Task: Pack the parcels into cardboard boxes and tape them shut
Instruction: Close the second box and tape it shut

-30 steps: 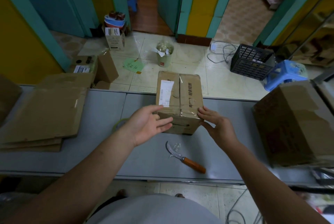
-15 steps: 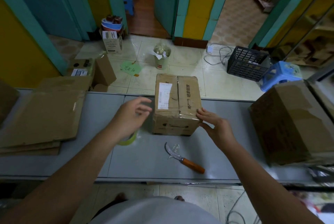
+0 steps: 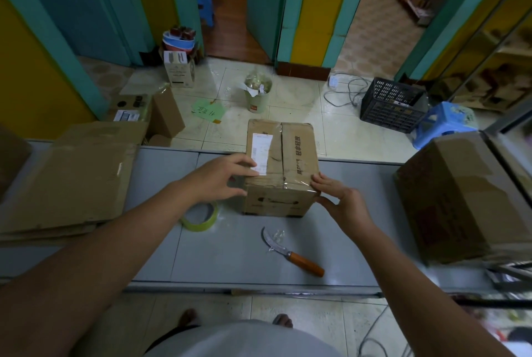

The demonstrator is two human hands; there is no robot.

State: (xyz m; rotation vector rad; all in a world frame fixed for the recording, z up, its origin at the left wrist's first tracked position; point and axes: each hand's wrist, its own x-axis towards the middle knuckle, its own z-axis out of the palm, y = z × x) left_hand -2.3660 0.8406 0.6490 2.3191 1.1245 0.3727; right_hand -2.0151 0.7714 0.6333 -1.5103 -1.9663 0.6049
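A taped cardboard box (image 3: 290,155) with a white label stands in the middle of the grey table (image 3: 230,253). My left hand (image 3: 221,178) touches its left top edge, fingers over the label and thumb on the side. My right hand (image 3: 342,201) touches the box's near right corner with straight fingers. A roll of yellowish tape (image 3: 200,217) lies flat on the table just below my left hand. A curved knife (image 3: 290,253) with an orange handle lies in front of the box.
Flattened cardboard sheets (image 3: 66,187) are stacked at the table's left. A large cardboard box (image 3: 466,198) stands at the right. Beyond the table, on the tiled floor, are a black crate (image 3: 391,105), a blue stool (image 3: 444,122), a bin (image 3: 257,94) and small boxes.
My left hand left the box's front face, swung out to the left, then came back onto the box's left top edge. The tape roll came into view. My right hand stayed at the corner.
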